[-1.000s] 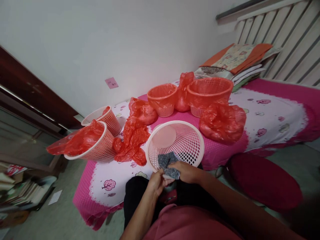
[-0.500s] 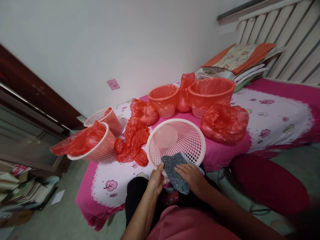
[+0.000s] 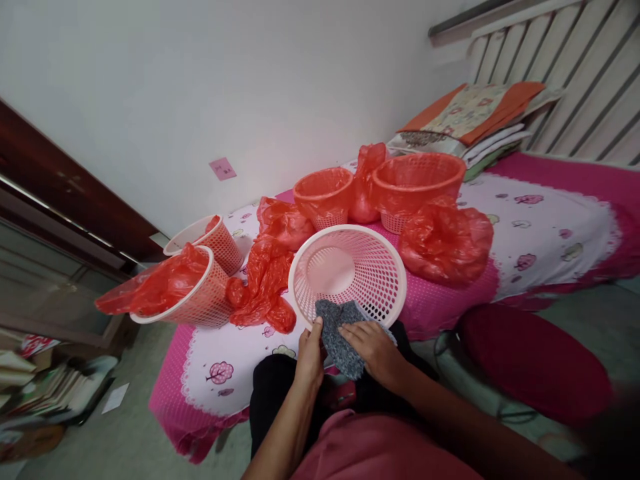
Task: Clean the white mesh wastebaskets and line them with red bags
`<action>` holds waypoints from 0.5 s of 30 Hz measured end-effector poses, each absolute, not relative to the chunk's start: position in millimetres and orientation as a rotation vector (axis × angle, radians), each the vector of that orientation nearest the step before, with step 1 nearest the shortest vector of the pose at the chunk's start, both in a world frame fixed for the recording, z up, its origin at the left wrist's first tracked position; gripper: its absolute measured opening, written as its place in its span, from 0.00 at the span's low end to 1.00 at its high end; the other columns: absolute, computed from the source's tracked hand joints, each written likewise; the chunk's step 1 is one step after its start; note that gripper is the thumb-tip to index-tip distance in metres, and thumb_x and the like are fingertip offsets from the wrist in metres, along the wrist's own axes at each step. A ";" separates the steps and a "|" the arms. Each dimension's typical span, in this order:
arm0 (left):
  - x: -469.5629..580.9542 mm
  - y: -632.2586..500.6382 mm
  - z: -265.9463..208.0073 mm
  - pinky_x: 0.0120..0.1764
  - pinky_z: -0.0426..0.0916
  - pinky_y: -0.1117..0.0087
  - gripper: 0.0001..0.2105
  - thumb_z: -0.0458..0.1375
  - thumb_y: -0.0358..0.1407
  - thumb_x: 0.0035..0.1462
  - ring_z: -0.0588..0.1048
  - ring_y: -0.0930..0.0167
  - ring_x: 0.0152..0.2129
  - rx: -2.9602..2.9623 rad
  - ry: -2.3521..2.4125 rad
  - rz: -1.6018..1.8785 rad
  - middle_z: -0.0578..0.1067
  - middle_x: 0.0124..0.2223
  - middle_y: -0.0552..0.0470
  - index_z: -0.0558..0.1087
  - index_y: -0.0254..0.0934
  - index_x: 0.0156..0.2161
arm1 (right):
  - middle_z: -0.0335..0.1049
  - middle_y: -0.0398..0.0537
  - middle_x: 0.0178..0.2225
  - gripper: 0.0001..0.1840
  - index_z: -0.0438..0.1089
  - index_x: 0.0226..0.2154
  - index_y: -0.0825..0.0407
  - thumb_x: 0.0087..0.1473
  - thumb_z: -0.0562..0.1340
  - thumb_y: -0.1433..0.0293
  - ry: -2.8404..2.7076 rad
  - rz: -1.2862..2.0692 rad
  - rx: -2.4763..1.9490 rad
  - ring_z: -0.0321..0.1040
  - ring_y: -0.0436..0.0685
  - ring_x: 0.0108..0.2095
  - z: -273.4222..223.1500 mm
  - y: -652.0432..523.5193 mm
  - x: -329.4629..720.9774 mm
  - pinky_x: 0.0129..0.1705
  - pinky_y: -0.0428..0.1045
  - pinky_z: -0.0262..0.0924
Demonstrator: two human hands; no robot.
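Note:
A pink plastic mesh basket lies tilted toward me at the near edge of the bed, its open mouth facing me. A grey speckled cloth drapes over its lower rim. My right hand presses flat on the cloth with fingers spread. My left hand grips the basket's lower rim right beside the cloth. Both hands are over my lap, which is in dark trousers.
On the pink bedspread lie loose red plastic bags and a puffed one. Two bag-lined baskets stand behind, two more lie tipped at left. Folded bedding is stacked by the headboard. A dark red cushion lies at the right.
The bunched cloth has been spread over the basket's lower rim, with my right hand now flat on it. The basket has tipped slightly more upright toward me.

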State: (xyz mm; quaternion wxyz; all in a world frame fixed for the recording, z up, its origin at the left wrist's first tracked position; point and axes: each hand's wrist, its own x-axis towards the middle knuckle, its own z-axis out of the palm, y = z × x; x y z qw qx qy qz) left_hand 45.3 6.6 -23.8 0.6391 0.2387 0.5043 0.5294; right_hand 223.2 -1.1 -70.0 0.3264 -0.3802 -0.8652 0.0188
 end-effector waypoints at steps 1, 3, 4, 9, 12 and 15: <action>47.3 5.7 -21.6 0.43 0.76 0.63 0.24 0.73 0.51 0.53 0.84 0.59 0.39 0.550 1.070 1.209 0.84 0.36 0.44 0.80 0.32 0.45 | 0.78 0.58 0.57 0.28 0.70 0.63 0.57 0.62 0.55 0.79 -2.266 0.060 -0.981 0.71 0.64 0.53 -67.1 0.3 220.8 0.52 0.60 0.64; 51.3 2.6 -19.0 0.52 0.76 0.60 0.26 0.71 0.51 0.55 0.83 0.57 0.47 0.494 0.922 1.145 0.85 0.44 0.40 0.80 0.32 0.50 | 0.78 0.60 0.55 0.26 0.70 0.62 0.58 0.63 0.55 0.78 -2.263 0.093 -0.956 0.71 0.65 0.52 -61.4 0.7 214.1 0.52 0.61 0.65; 52.8 0.7 -18.8 0.55 0.75 0.58 0.27 0.71 0.52 0.56 0.82 0.56 0.49 0.444 0.869 1.092 0.85 0.46 0.39 0.80 0.32 0.51 | 0.78 0.61 0.54 0.25 0.71 0.60 0.58 0.63 0.55 0.77 -2.253 0.126 -0.941 0.71 0.66 0.52 -58.7 -0.3 210.5 0.51 0.61 0.65; 50.8 -3.1 -24.5 0.55 0.77 0.54 0.29 0.65 0.56 0.61 0.82 0.53 0.51 0.303 0.862 0.996 0.84 0.50 0.36 0.77 0.32 0.54 | 0.81 0.56 0.47 0.19 0.77 0.53 0.54 0.62 0.60 0.71 -1.923 0.689 -0.875 0.76 0.64 0.46 -45.1 -4.2 211.0 0.50 0.59 0.70; 47.1 -0.9 -29.2 0.47 0.81 0.57 0.21 0.66 0.46 0.64 0.84 0.56 0.46 0.324 1.038 0.993 0.84 0.46 0.37 0.75 0.31 0.54 | 0.82 0.52 0.40 0.16 0.79 0.47 0.52 0.61 0.63 0.62 -1.420 1.024 -1.014 0.79 0.61 0.38 -37.4 7.2 234.5 0.44 0.55 0.74; 47.7 0.2 -32.8 0.40 0.83 0.64 0.19 0.66 0.25 0.58 0.85 0.61 0.39 0.364 1.160 1.040 0.84 0.44 0.40 0.73 0.30 0.55 | 0.83 0.53 0.37 0.20 0.80 0.44 0.53 0.53 0.69 0.58 -1.046 0.960 -1.198 0.79 0.63 0.37 -32.0 24.3 264.1 0.44 0.57 0.76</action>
